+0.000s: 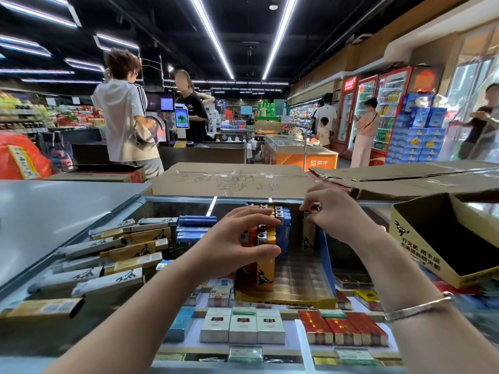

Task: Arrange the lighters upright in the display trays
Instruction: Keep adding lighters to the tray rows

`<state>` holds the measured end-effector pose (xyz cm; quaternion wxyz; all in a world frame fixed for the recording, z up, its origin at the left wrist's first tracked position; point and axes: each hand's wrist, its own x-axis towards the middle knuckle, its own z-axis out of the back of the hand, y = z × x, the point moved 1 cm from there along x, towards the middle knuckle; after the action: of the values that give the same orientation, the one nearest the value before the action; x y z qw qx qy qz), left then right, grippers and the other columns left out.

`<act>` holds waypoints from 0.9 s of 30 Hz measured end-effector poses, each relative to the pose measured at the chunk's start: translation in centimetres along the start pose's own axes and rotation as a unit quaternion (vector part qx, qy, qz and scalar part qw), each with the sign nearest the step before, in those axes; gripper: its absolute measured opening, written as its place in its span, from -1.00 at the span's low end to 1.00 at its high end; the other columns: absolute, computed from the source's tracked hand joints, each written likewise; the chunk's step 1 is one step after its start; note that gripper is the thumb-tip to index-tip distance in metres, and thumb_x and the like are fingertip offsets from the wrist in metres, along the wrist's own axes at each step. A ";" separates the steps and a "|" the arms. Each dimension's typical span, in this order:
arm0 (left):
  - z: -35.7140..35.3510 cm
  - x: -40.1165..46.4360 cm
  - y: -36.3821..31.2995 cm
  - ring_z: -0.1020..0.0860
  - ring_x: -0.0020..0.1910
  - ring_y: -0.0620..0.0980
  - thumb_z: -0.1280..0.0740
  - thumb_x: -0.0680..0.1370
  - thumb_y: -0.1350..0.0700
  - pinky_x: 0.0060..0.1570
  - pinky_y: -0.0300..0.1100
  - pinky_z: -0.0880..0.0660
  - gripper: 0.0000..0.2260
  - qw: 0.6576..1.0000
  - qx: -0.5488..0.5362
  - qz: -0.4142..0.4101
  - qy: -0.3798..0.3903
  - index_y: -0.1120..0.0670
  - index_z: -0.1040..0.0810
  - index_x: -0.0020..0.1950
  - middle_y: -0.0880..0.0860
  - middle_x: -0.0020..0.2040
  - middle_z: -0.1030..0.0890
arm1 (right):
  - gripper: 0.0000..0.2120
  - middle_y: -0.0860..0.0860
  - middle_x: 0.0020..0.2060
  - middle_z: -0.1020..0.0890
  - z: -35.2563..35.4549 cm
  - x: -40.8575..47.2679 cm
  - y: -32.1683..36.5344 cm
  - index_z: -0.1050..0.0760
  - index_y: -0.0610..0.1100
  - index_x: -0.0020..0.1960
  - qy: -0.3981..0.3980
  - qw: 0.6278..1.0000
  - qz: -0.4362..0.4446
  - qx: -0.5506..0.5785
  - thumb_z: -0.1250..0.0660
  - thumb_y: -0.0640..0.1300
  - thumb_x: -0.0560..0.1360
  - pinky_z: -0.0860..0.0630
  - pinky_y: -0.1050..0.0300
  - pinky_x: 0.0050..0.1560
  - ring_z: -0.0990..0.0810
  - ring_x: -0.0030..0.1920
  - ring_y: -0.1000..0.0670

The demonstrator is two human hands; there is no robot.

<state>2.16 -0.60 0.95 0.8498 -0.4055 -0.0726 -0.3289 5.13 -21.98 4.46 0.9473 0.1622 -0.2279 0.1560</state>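
On the glass bench [67, 211], the left hand [232, 244] is gripping upright lighters [266, 238] inside the display tray [302, 299]; the right hand [333, 211], at one o'clock, is pinching a lighter; shoppers [127, 114] are standing beyond.

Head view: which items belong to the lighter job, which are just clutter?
Job:
- left hand gripping upright orange and yellow lighters
- right hand at a gold lighter
- blue-walled display tray
- flat-lying gold and silver lighters

Clutter:
- empty yellow cardboard box
- red cigarette packs under glass
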 end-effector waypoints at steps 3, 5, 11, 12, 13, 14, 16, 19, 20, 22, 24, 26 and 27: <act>0.0 0.0 -0.1 -0.23 0.33 -0.36 -0.36 0.34 -0.24 0.32 -0.04 -0.35 -0.65 1.000 -0.005 0.000 -0.003 -0.36 -0.48 0.12 -0.52 0.21 -0.30 | -0.82 0.16 -0.22 -0.44 -0.3 0.0 -0.1 -0.57 -0.08 -0.08 0.004 0.996 -0.014 0.086 -0.35 -0.33 0.43 -0.34 0.39 -0.20 -0.46 -0.08 0.06; 0.0 0.0 -0.1 -0.23 0.32 -0.37 -0.36 0.36 -0.21 0.32 -0.04 -0.34 -0.67 1.000 -0.002 -0.001 -0.006 -0.37 -0.48 0.11 -0.53 0.19 -0.30 | -0.79 0.14 -0.20 -0.49 -0.4 0.0 -0.3 -0.59 -0.13 -0.01 0.005 0.993 -0.014 0.119 -0.37 -0.35 0.42 -0.31 0.45 -0.22 -0.48 -0.09 0.09; 0.6 0.0 0.7 -0.27 0.29 -0.37 -0.31 0.32 -0.29 0.27 -0.04 -0.40 -0.65 0.999 0.004 0.003 -0.033 -0.34 -0.49 0.09 -0.46 0.21 -0.34 | -0.80 -0.02 -0.09 -0.60 -1.4 0.1 0.3 -0.58 -0.16 0.06 -0.015 0.991 -0.001 0.129 -0.39 -0.27 0.44 -0.42 0.24 -0.06 -0.55 -0.06 0.02; 0.7 0.0 0.8 -0.27 0.28 -0.40 -0.30 0.32 -0.32 0.27 -0.07 -0.40 -0.65 0.999 0.013 0.002 -0.041 -0.34 -0.50 0.09 -0.45 0.21 -0.36 | -0.83 -0.03 -0.11 -0.61 -1.6 0.1 0.4 -0.59 -0.16 0.04 -0.025 0.992 0.002 0.125 -0.39 -0.23 0.45 -0.45 0.21 -0.06 -0.55 -0.07 0.02; 0.7 0.1 0.8 -0.27 0.26 -0.41 -0.28 0.32 -0.36 0.26 -0.10 -0.40 -0.64 0.999 0.019 0.002 -0.047 -0.33 -0.50 0.08 -0.44 0.21 -0.37 | -0.87 -0.04 -0.13 -0.62 -1.7 0.0 0.5 -0.59 -0.15 0.01 -0.036 0.992 0.002 0.122 -0.39 -0.19 0.46 -0.47 0.17 -0.05 -0.56 -0.09 0.01; 0.6 0.1 0.8 -0.29 0.25 -0.41 -0.26 0.33 -0.38 0.25 -0.13 -0.40 -0.64 0.998 0.020 0.001 -0.053 -0.32 -0.51 0.08 -0.42 0.21 -0.39 | -0.90 -0.04 -0.15 -0.62 -1.8 0.0 0.6 -0.59 -0.15 -0.02 -0.046 0.992 0.001 0.119 -0.38 -0.18 0.47 -0.49 0.14 -0.06 -0.56 -0.11 0.01; 0.6 0.1 0.7 -0.34 0.23 -0.39 -0.22 0.36 -0.38 0.20 -0.19 -0.40 -0.63 0.998 0.016 -0.004 -0.066 -0.29 -0.54 0.07 -0.36 0.20 -0.44 | -0.93 -0.05 -0.17 -0.62 -1.9 -0.1 0.7 -0.58 -0.15 -0.05 -0.060 0.992 0.001 0.108 -0.35 -0.20 0.49 -0.50 0.11 -0.09 -0.56 -0.14 0.00; 0.9 0.1 0.3 -0.47 0.15 -0.27 -0.16 0.47 -0.33 0.10 -0.22 -0.47 -0.59 0.995 0.037 -0.014 -0.097 -0.13 -0.55 0.14 -0.17 0.17 -0.54 | -0.94 -0.04 -0.19 -0.60 -2.0 0.0 0.9 -0.56 -0.15 -0.07 -0.062 0.993 -0.003 0.096 -0.32 -0.21 0.50 -0.53 0.02 -0.09 -0.56 -0.14 -0.03; 1.3 0.2 0.1 -0.52 0.11 -0.21 -0.15 0.51 -0.29 0.06 -0.22 -0.50 -0.59 0.992 0.049 -0.016 -0.116 -0.07 -0.54 0.16 -0.11 0.14 -0.57 | -0.95 -0.04 -0.19 -0.59 -2.1 0.0 1.0 -0.55 -0.15 -0.08 -0.064 0.994 -0.003 0.091 -0.31 -0.21 0.50 -0.53 -0.01 -0.09 -0.56 -0.15 -0.04; 2.4 0.2 -0.5 -0.56 0.04 -0.17 -0.17 0.54 -0.16 -0.02 -0.25 -0.54 -0.69 0.986 0.058 -0.013 -0.156 -0.04 -0.51 0.17 -0.03 0.11 -0.59 | -0.96 -0.02 -0.21 -0.56 -2.2 -0.1 1.1 -0.52 -0.15 -0.09 -0.069 0.995 -0.004 0.076 -0.29 -0.20 0.50 -0.54 -0.04 -0.11 -0.55 -0.17 -0.05; 4.0 0.0 -1.0 -0.55 0.04 -0.16 -0.25 0.56 0.03 -0.03 -0.27 -0.53 -0.81 0.980 0.074 -0.005 -0.184 -0.08 -0.50 0.16 -0.02 0.12 -0.56 | -0.96 -0.02 -0.20 -0.55 -2.4 -0.2 1.2 -0.50 -0.14 -0.08 -0.068 0.996 -0.006 0.060 -0.28 -0.19 0.50 -0.55 -0.07 -0.12 -0.55 -0.17 -0.06; 5.6 -0.7 -1.0 -0.53 0.05 -0.13 -0.29 0.55 0.13 -0.01 -0.27 -0.49 -0.77 0.974 0.128 0.013 -0.186 -0.08 -0.51 0.18 -0.04 0.12 -0.54 | -0.96 -0.01 -0.18 -0.55 -2.4 -0.3 1.3 -0.48 -0.13 -0.06 -0.066 0.997 -0.008 0.051 -0.28 -0.17 0.51 -0.55 -0.07 -0.13 -0.56 -0.15 -0.07; 6.3 -1.3 -1.0 -0.55 0.00 -0.11 -0.30 0.54 0.15 -0.04 -0.24 -0.52 -0.75 0.975 0.144 0.031 -0.169 -0.08 -0.51 0.19 -0.06 0.11 -0.55 | -0.96 -0.01 -0.18 -0.55 -2.4 -0.4 1.3 -0.47 -0.12 -0.05 -0.066 0.997 -0.008 0.049 -0.28 -0.16 0.51 -0.55 -0.07 -0.13 -0.56 -0.15 -0.07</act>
<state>1.47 4.26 5.28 0.8846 -0.3308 -0.2489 -0.2149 5.26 -19.97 2.55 0.9223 0.2200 -0.2809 0.1487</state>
